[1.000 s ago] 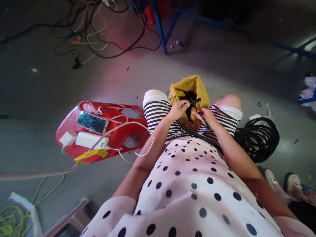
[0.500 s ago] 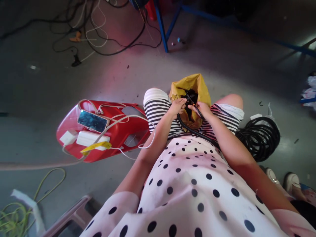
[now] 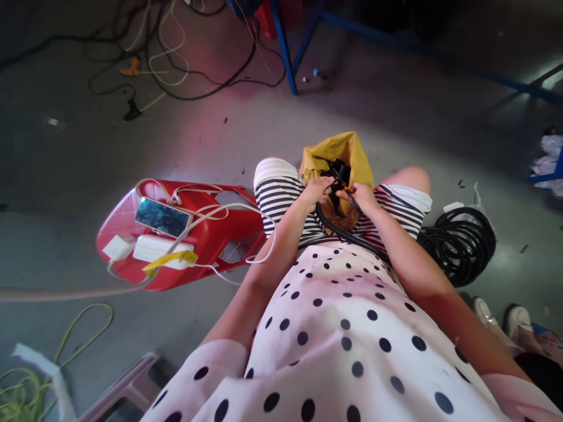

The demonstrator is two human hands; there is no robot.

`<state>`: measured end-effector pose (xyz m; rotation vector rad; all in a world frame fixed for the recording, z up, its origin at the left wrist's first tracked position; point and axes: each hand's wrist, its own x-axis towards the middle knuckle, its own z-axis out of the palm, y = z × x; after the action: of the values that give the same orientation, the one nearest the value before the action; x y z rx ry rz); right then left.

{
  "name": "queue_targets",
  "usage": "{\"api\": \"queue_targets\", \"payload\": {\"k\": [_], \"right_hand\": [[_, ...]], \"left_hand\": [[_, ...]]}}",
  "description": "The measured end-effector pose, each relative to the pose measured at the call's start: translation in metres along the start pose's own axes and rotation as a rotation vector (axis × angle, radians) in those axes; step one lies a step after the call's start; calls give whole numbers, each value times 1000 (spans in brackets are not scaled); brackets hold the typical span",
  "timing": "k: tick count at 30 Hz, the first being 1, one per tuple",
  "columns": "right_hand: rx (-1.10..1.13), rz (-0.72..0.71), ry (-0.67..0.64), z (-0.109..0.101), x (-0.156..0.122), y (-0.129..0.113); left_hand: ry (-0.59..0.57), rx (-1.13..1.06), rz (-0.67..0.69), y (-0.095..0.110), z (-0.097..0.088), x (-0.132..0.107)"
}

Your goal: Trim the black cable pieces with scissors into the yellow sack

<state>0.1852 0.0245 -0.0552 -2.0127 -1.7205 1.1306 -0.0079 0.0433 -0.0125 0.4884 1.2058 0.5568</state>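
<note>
I sit with a yellow bag [image 3: 349, 149] between my knees, dark pieces showing in its open mouth. My left hand [image 3: 315, 191] is closed on the end of a thick black cable [image 3: 338, 231] over the bag's opening. My right hand [image 3: 363, 196] is closed on a thin dark tool with an orange spot, its tip against the cable end. The cable runs back over my striped lap to a black coil [image 3: 460, 246] on the floor at my right.
A red plastic stool [image 3: 211, 237] at my left carries a phone [image 3: 162, 217], white chargers and white leads. Loose cables lie on the grey floor at top left. A blue metal frame [image 3: 284, 50] stands ahead. Yellow-green cord lies bottom left; shoes bottom right.
Both hands have drawn closer together over the bag's mouth. The short black cable end that stuck up a second ago now sits lower between my fingers.
</note>
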Motion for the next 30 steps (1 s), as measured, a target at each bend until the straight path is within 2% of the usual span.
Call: {"api": "queue_targets", "payload": {"k": [2,4,6,8,10,12,15,18,20,22,25,28,30], "right_hand": [[114,68,9,-2,-3,-4],[313,164,-24,-6,-11,-9],[539,222,-140,-11,-26,-13],[695,217,-311,-17,-48,-14],[748,185,-449,-22,-74,-14],[759,168,-484,-24,-96,-15],[662,97,-345,-23,-113,-18],[544,12,-159,-16,-111,-24],[530,-2,-130,-11,-107,-26],[546,-5,-162,-6,-104,-26],[589,4,-177,-5,-101,-23],[601,-11,-79,-10,-96,-19],[572,-32,-38,-14,-91,-16]], "left_hand": [[8,-31,1,-1,0,3],[66,-104,20,-3,0,7],[149,-219,62,-3,-3,10],[211,-348,124,0,-9,11],[235,-460,190,7,-18,11],[250,-544,247,18,-26,8],[288,-599,296,34,-28,-1],[320,-560,329,36,-13,-14],[330,-487,359,30,1,-24],[328,-384,391,22,11,-34],[235,-192,385,14,16,-46],[122,-50,385,9,13,-54],[92,-8,406,5,11,-56]]}}
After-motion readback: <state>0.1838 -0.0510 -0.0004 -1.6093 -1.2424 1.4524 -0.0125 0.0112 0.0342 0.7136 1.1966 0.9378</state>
